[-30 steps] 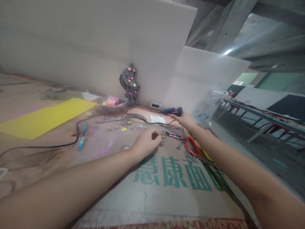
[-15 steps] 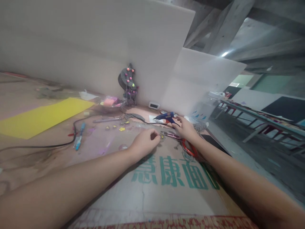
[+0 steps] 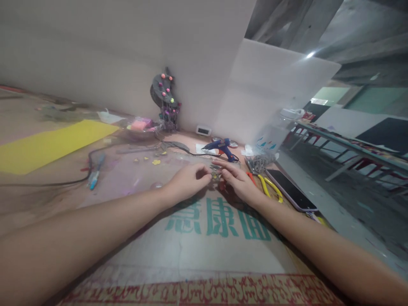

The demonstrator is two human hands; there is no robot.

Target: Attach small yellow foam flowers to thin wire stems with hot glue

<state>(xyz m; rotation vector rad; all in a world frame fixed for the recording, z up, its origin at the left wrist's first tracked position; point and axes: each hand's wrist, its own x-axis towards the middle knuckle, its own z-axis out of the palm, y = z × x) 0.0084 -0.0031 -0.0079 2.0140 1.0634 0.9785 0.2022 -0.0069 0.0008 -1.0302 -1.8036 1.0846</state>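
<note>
My left hand [image 3: 188, 183] is closed, its thumb and fingertips pinching a small yellow-centred piece [image 3: 216, 175] in front of me, just above the table. From the other side, my right hand [image 3: 238, 182] meets it with bent fingers closed on the same piece. The piece is too small and too covered by fingers to make out fully. Beyond the hands a blue glue gun [image 3: 223, 146] rests on the table, nozzle to the left. Small yellow flower shapes [image 3: 156, 162] lie to the left of the hands.
A phone [image 3: 291, 190] and yellow-handled pliers [image 3: 270, 188] lie right of my right arm. Behind are a small white-framed device [image 3: 203, 130] and a grey crescent ornament [image 3: 162, 91] with coloured beads. Yellow sheet [image 3: 54, 146] and blue pen [image 3: 95, 172] lie left.
My right hand has come away from beside the glue gun, moving left and nearer to meet my left hand at the small piece. The camera view has shifted slightly.
</note>
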